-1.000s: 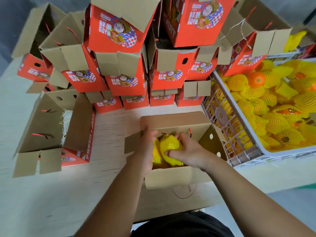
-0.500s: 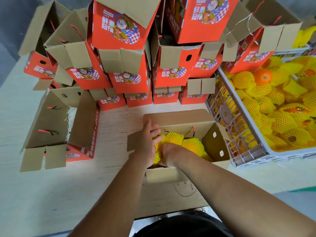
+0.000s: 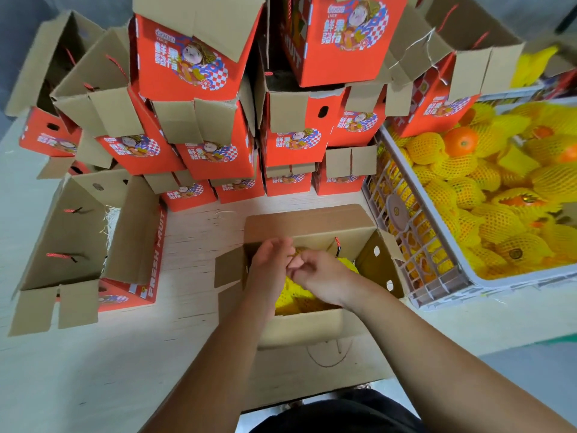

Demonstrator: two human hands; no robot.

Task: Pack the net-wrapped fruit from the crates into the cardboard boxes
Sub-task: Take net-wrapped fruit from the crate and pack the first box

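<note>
An open cardboard box [image 3: 299,326] stands on the table right in front of me, with yellow net-wrapped fruit [image 3: 293,292] inside. Both my hands hover over its opening and touch each other. My left hand [image 3: 271,267] has relaxed fingers pointing away from me and holds nothing. My right hand [image 3: 321,273] has loosely curled fingers, and I see nothing in it. The hands hide much of the fruit in the box. To the right, a white plastic crate [image 3: 437,292] is heaped with more net-wrapped fruit [image 3: 499,220].
Red printed boxes [image 3: 218,157] with open flaps are stacked high behind the box. Another open box [image 3: 78,232] lies on its side at the left. One bare orange [image 3: 460,141] sits among the wrapped fruit in the crate.
My right hand set a wrapped fruit into the box, pushed down among the fruit, then rose out of it. Both hands now meet above the opening.
</note>
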